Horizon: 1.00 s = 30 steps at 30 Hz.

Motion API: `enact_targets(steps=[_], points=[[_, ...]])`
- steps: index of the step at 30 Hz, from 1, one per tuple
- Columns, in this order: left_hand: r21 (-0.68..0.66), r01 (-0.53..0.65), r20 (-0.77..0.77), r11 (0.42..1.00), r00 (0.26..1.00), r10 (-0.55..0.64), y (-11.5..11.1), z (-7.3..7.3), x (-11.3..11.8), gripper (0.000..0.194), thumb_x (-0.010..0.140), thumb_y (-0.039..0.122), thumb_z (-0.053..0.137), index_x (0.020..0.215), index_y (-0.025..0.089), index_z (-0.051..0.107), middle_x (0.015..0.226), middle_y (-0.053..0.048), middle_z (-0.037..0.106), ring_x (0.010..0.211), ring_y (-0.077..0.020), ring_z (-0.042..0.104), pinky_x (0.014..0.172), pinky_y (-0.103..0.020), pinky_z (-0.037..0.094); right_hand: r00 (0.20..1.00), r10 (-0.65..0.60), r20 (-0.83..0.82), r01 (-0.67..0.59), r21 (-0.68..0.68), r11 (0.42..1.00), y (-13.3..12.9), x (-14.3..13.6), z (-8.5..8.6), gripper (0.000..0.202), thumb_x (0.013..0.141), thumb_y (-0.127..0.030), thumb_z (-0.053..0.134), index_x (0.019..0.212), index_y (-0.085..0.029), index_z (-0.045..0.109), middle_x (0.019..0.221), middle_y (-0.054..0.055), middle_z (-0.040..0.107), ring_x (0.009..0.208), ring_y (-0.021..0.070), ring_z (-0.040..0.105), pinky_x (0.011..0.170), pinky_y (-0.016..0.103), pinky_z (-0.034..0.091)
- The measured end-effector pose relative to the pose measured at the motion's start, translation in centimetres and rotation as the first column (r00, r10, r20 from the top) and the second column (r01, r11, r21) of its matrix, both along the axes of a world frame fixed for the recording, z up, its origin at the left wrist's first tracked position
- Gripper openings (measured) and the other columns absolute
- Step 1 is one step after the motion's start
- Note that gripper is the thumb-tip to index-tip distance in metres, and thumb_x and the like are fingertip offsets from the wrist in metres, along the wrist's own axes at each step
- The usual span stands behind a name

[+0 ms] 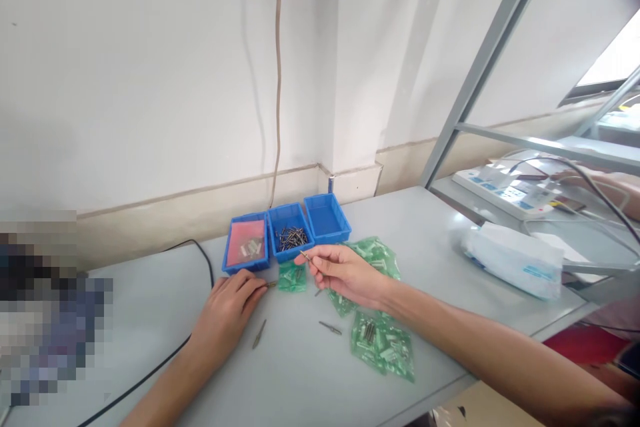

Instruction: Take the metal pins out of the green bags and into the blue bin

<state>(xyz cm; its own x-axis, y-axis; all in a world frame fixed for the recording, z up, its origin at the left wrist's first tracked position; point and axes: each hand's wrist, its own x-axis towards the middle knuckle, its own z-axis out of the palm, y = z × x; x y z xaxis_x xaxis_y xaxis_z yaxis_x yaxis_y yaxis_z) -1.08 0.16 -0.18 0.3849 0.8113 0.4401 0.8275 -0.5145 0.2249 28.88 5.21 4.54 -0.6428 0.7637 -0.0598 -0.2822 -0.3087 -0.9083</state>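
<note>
No word, number or sign can be read. The white packet (515, 261) on the right bears blue print, too blurred to make out; the long white strip (493, 195) farther back shows small blue marks, equally illegible.

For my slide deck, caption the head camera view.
Right hand pinches a small metal piece, left hand touches another, beside blue bins and green bags on a grey table.

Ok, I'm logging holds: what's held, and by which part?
Right grip: a slim metal piece, pinched at its palm-side end. Left grip: a second metal piece, one end showing; held or just touched, I can't tell.
</note>
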Motion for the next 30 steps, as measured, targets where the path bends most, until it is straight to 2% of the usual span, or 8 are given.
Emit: enact_targets(steps=[3,6,8,12,17,19,24,30], points=[[0.029,0.004,-0.013,1.000,1.000,-0.004,-0.06,-0.04,0.01,0.030,0.114,0.038,0.046,0.110,0.025,0.072,0.105,-0.004,0.071,0.088,-0.0212,0.064,0.083,-0.037,0.046,0.995,-0.055,0.087,0.046,0.093,0.995,0.17,-0.08,-0.33,0.039,0.091,-0.054,0.080,0.104,-0.017,0.076,0.088,0.002,0.064,0.072,0.0127,0.055,0.069,0.027,0.048],[0.031,-0.009,-0.027,0.999,1.000,0.009,-0.07,-0.19,-0.03,0.029,0.113,0.039,0.047,0.110,0.026,0.072,0.107,-0.004,0.071,0.088,-0.0221,0.064,0.084,-0.038,0.046,0.971,-0.165,0.172,0.113,0.278,0.954,0.30,-0.21,-0.68,0.037,0.094,-0.055,0.075,0.095,-0.019,0.069,0.094,0.002,0.067,0.072,0.0132,0.056,0.067,0.028,0.047],[0.028,-0.012,-0.038,1.000,0.999,0.013,-0.06,-0.27,-0.06,0.029,0.114,0.039,0.046,0.111,0.026,0.072,0.107,-0.004,0.071,0.089,-0.0227,0.065,0.084,-0.038,0.046,0.933,-0.286,0.219,0.164,0.449,0.879,0.27,-0.27,-0.78,0.030,0.098,-0.050,0.072,0.095,-0.020,0.067,0.092,0.001,0.067,0.075,0.0151,0.058,0.070,0.030,0.048],[0.027,-0.021,-0.043,0.999,0.999,0.022,-0.12,-0.30,-0.08,0.030,0.114,0.040,0.045,0.112,0.027,0.072,0.107,-0.004,0.071,0.089,-0.0229,0.063,0.084,-0.039,0.046,0.820,-0.511,0.257,0.192,0.718,0.669,-0.04,-0.13,-0.58,0.011,0.101,-0.032,0.070,0.095,-0.022,0.069,0.093,0.001,0.066,0.083,0.0178,0.060,0.075,0.032,0.048],[0.007,-0.012,-0.034,1.000,0.999,0.013,-0.20,-0.33,-0.15,0.027,0.114,0.037,0.045,0.115,0.027,0.071,0.109,-0.004,0.069,0.090,-0.0224,0.062,0.086,-0.038,0.046,0.748,-0.611,0.259,0.102,0.865,0.491,0.04,0.23,-0.48,0.011,0.099,-0.020,0.070,0.090,-0.023,0.068,0.088,0.001,0.064,0.087,0.0209,0.057,0.083,0.036,0.044],[0.009,-0.007,-0.031,1.000,0.999,0.007,-0.17,-0.38,-0.21,0.026,0.114,0.036,0.046,0.115,0.026,0.070,0.109,-0.004,0.069,0.091,-0.0222,0.062,0.087,-0.038,0.045,0.739,-0.625,0.252,0.082,0.887,0.454,0.15,0.23,-0.62,0.013,0.099,-0.018,0.071,0.088,-0.023,0.067,0.086,0.001,0.064,0.087,0.0211,0.056,0.088,0.038,0.043],[0.024,0.012,-0.033,1.000,0.999,-0.011,-0.06,-0.40,-0.22,0.026,0.114,0.034,0.047,0.113,0.024,0.071,0.106,-0.004,0.070,0.091,-0.0217,0.064,0.085,-0.038,0.044,0.761,-0.590,0.270,0.077,0.865,0.495,0.01,-0.03,-0.75,0.010,0.099,-0.022,0.072,0.090,-0.023,0.068,0.088,0.001,0.067,0.088,0.0212,0.058,0.084,0.036,0.045],[0.031,-0.005,-0.041,1.000,0.999,0.006,-0.09,-0.28,-0.02,0.031,0.115,0.036,0.044,0.111,0.023,0.072,0.104,-0.004,0.069,0.090,-0.0217,0.064,0.084,-0.037,0.044,0.862,-0.431,0.268,0.154,0.672,0.725,0.05,-0.27,-1.04,0.005,0.100,-0.028,0.068,0.098,-0.024,0.067,0.094,0.001,0.068,0.086,0.0190,0.061,0.076,0.032,0.048]])
